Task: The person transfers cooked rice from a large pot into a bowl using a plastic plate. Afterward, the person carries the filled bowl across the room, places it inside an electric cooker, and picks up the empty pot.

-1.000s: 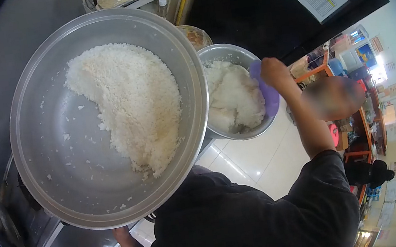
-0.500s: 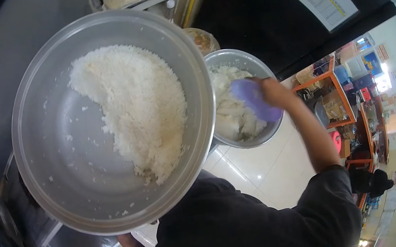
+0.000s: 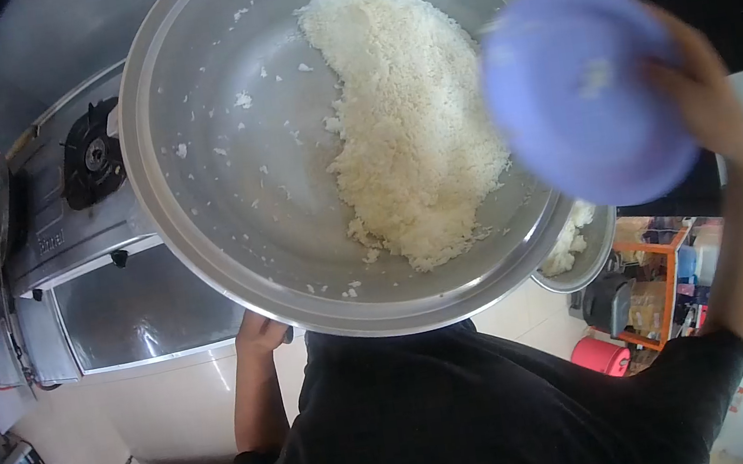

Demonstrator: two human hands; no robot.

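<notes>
Head view: my right hand [image 3: 700, 90] clamps the purple bowl [image 3: 584, 96] edgewise, leaving its far side free. Left hand [image 3: 261, 331] at the large pot [image 3: 241, 169]'s rim, probably steadying it; grip unclear. Rice [image 3: 403, 115] lies inside the pot.

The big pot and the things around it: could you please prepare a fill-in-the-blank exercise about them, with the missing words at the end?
The purple dish is held by the person's ____ hand.
The large pot contains white ____.
In the picture, the stove burner is to the ____ of the large pot.
The colour of the person's shirt is ____.

Missing words: right; rice; left; black.
</notes>
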